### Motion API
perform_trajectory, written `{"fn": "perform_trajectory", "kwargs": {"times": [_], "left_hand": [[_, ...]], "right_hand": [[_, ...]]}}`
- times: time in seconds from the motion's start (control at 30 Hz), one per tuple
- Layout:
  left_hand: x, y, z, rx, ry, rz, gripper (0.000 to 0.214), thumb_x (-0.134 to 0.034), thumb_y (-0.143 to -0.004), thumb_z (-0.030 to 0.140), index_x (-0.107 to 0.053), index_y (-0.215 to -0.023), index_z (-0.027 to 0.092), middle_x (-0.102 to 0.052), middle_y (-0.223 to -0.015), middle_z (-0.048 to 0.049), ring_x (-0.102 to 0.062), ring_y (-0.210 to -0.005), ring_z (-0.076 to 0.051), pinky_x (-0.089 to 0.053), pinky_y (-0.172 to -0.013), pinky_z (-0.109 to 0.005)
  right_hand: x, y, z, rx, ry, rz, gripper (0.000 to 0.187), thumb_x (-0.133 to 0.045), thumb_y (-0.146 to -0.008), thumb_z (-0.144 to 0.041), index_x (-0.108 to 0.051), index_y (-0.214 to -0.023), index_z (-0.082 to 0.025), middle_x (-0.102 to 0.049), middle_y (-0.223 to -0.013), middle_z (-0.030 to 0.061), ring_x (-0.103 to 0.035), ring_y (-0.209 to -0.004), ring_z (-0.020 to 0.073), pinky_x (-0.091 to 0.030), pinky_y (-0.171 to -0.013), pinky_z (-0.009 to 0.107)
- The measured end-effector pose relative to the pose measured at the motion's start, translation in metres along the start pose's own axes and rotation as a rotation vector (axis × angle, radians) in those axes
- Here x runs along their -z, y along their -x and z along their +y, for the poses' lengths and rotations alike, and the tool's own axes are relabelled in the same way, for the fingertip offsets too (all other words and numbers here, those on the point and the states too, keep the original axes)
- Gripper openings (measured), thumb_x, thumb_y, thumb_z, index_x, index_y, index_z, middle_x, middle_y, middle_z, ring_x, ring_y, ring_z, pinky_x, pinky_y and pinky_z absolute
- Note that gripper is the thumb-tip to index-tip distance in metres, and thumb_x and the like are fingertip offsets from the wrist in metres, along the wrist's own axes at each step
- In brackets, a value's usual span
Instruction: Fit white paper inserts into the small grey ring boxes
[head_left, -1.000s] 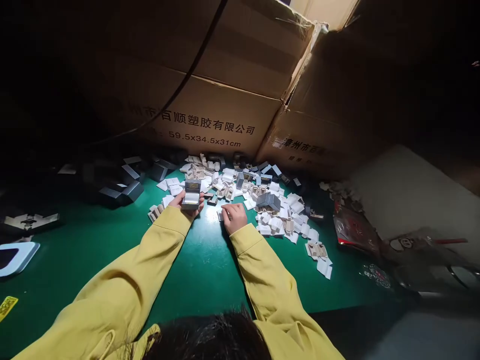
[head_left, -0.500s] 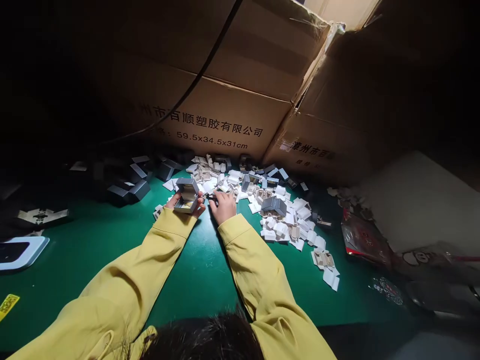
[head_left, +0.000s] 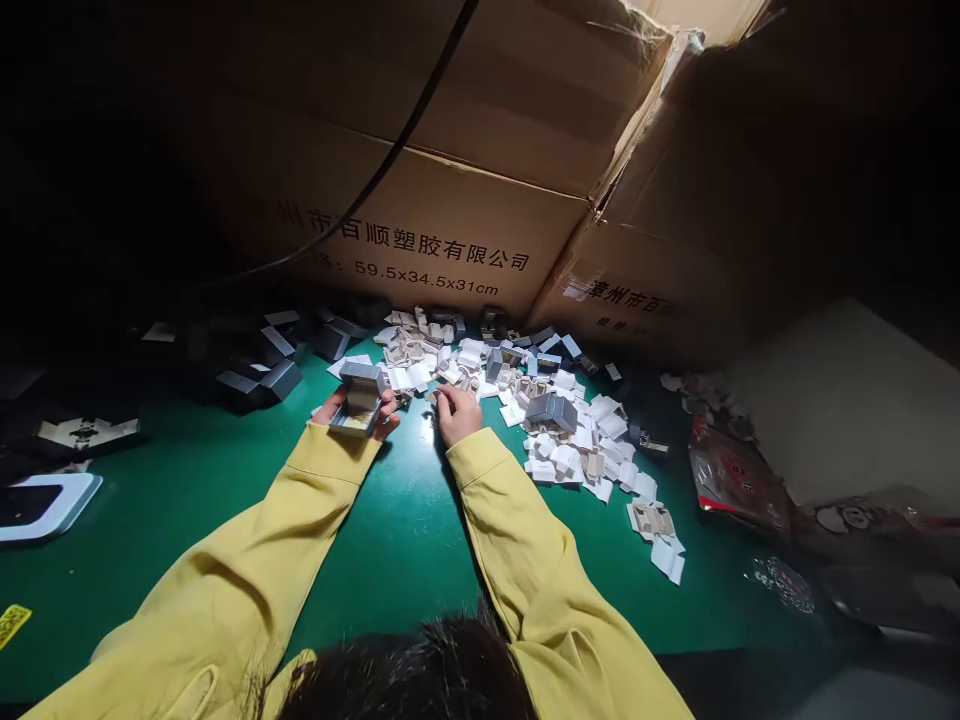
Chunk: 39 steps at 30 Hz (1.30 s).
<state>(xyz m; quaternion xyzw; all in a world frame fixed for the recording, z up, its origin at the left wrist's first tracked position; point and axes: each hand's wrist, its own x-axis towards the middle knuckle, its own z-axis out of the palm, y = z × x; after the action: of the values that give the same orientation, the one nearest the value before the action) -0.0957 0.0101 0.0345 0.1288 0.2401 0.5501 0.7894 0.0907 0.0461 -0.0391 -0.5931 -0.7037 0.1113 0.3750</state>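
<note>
My left hand [head_left: 386,415] is wrapped around a small grey jewelry box [head_left: 358,400]. The box's lid stands raised, and a pale lining with something yellowish shows inside. To the right of it, my right hand [head_left: 459,412] is closed, thumb and fingers pinched together just over the table. Something small and dark may be at its fingertips, too small to make out. Beyond both hands spreads a pile of folded white card inserts [head_left: 562,460]. A dark grey box [head_left: 553,410] lies on that pile, to the right of my right hand.
Large cardboard cartons [head_left: 450,200] wall off the back of the green table [head_left: 405,560], with a black cable [head_left: 390,150] hanging before them. More grey boxes [head_left: 262,385] sit at the left. A white-edged phone-like object [head_left: 45,505] lies far left, a red packet [head_left: 735,480] at right.
My left hand has moved slightly left with the box, and the box is tipped a little differently. My right hand has shifted right, away from it, its fingers drawn together.
</note>
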Motion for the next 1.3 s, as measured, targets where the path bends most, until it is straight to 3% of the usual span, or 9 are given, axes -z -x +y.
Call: {"fn": "perform_trajectory", "kwargs": {"times": [0.2, 0.37, 0.47, 0.6, 0.8, 0.93, 1.03, 1.1, 1.3], "left_hand": [[0.012, 0.002, 0.017, -0.013, 0.188, 0.01, 0.037, -0.033, -0.092, 0.043, -0.058, -0.096, 0.015, -0.054, -0.079, -0.0058, -0.048, -0.06, -0.013, -0.046, -0.056, -0.029], [0.012, -0.003, 0.013, 0.023, 0.135, 0.021, 0.03, -0.04, -0.092, 0.037, -0.058, -0.097, 0.014, -0.056, -0.082, -0.0073, -0.048, -0.062, -0.014, -0.041, -0.053, -0.028], [0.012, -0.004, 0.011, 0.021, 0.112, 0.014, 0.031, -0.041, -0.091, 0.034, -0.059, -0.111, 0.017, -0.057, -0.084, -0.0074, -0.047, -0.063, -0.015, -0.037, -0.051, -0.027], [0.015, -0.003, 0.012, -0.012, 0.134, 0.023, 0.035, -0.042, -0.088, 0.033, -0.058, -0.115, 0.017, -0.057, -0.086, -0.0081, -0.048, -0.065, -0.016, -0.037, -0.05, -0.026], [0.013, -0.003, 0.014, -0.018, 0.222, 0.09, 0.038, -0.035, -0.093, 0.038, -0.06, -0.111, 0.015, -0.058, -0.085, -0.0108, -0.048, -0.064, -0.016, -0.039, -0.051, -0.027], [0.01, -0.003, 0.015, -0.013, 0.268, 0.136, 0.044, -0.027, -0.095, 0.041, -0.062, -0.107, 0.017, -0.058, -0.083, -0.0096, -0.05, -0.062, -0.017, -0.04, -0.049, -0.028], [0.01, -0.002, 0.014, -0.043, 0.277, 0.091, 0.043, -0.03, -0.094, 0.039, -0.063, -0.109, 0.015, -0.058, -0.084, -0.01, -0.052, -0.062, -0.016, -0.042, -0.049, -0.028], [0.011, -0.001, 0.012, -0.047, 0.245, 0.069, 0.039, -0.034, -0.094, 0.037, -0.063, -0.108, 0.016, -0.059, -0.084, -0.0095, -0.052, -0.062, -0.015, -0.042, -0.049, -0.027], [0.015, -0.003, 0.01, -0.036, 0.141, 0.045, 0.031, -0.042, -0.091, 0.034, -0.063, -0.107, 0.018, -0.058, -0.083, -0.0068, -0.051, -0.06, -0.014, -0.039, -0.05, -0.026]], "right_hand": [[0.002, 0.004, -0.016, 0.131, 0.097, -0.027, 0.027, -0.054, -0.091, -0.015, -0.071, -0.112, -0.018, -0.069, -0.115, 0.0107, -0.058, -0.107, 0.0229, -0.047, -0.098, 0.036], [0.002, 0.007, -0.031, 0.375, 0.153, -0.227, 0.037, -0.056, -0.093, -0.017, -0.063, -0.128, -0.026, -0.063, -0.134, 0.0046, -0.054, -0.113, 0.0247, -0.045, -0.094, 0.039], [0.002, 0.006, -0.033, 0.337, 0.223, -0.262, 0.026, -0.056, -0.095, -0.02, -0.068, -0.117, -0.026, -0.069, -0.124, 0.0046, -0.056, -0.11, 0.0257, -0.043, -0.091, 0.041], [0.0, 0.004, -0.024, 0.181, 0.204, -0.199, 0.017, -0.055, -0.092, -0.017, -0.07, -0.1, -0.019, -0.073, -0.1, 0.008, -0.06, -0.1, 0.0237, -0.044, -0.088, 0.037], [0.01, 0.002, 0.001, 0.063, 0.069, -0.041, 0.024, -0.05, -0.084, -0.01, -0.071, -0.089, -0.02, -0.073, -0.093, 0.0062, -0.061, -0.094, 0.0224, -0.049, -0.087, 0.035], [0.02, -0.003, -0.003, 0.123, 0.095, 0.086, 0.025, -0.05, -0.084, -0.01, -0.072, -0.092, -0.018, -0.071, -0.104, 0.0113, -0.06, -0.103, 0.0256, -0.048, -0.094, 0.04], [0.013, -0.014, -0.027, 0.237, 0.062, 0.006, 0.028, -0.049, -0.086, -0.009, -0.072, -0.096, -0.022, -0.072, -0.101, 0.0064, -0.063, -0.1, 0.0209, -0.051, -0.09, 0.033], [0.003, -0.025, -0.047, 0.318, 0.087, -0.141, 0.029, -0.048, -0.09, -0.012, -0.071, -0.104, -0.023, -0.074, -0.102, 0.0051, -0.063, -0.1, 0.02, -0.052, -0.087, 0.032], [-0.015, -0.047, -0.074, 0.218, 0.449, -0.287, 0.016, -0.06, -0.09, -0.022, -0.074, -0.088, -0.016, -0.076, -0.091, 0.0143, -0.059, -0.099, 0.0297, -0.047, -0.082, 0.043]]}}
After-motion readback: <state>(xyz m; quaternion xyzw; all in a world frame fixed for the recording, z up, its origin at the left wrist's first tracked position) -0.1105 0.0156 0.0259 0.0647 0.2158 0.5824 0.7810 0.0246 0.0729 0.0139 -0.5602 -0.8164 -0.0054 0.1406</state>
